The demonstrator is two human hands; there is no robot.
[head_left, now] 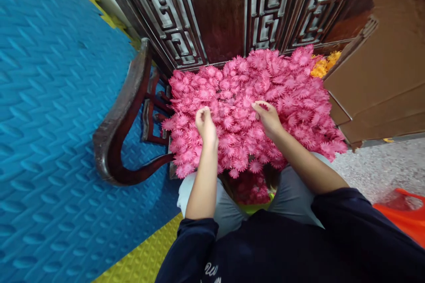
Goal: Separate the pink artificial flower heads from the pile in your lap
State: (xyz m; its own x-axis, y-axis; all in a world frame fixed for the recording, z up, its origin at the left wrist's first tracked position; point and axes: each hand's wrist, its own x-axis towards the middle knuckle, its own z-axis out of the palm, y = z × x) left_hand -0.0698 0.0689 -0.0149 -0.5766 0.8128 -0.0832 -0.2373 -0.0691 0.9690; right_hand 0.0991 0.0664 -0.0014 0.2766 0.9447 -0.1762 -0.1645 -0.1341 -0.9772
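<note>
A wide heap of pink artificial flowers (239, 93) with thin pointed petals spreads in front of me. Over its left-middle part is my left hand (205, 124), fingers pinched together. Whatever lies in that pinch, if anything, is too small to make out. My right hand (268, 119) hovers over the heap a short way to the right, thumb and fingers closed. A small dark-red petal piece (263, 106) shows in its grip. The two hands are apart. Between my knees, a yellow-green container (254, 208) holds dark pink pieces.
A curved dark wooden armrest (114, 141) stands left of the heap, over blue floor mats (49, 119). Carved wooden furniture (219, 13) rises behind. At right are a cardboard box (381, 66), several orange flowers (320, 68) and an orange plastic item (405, 216) on the floor.
</note>
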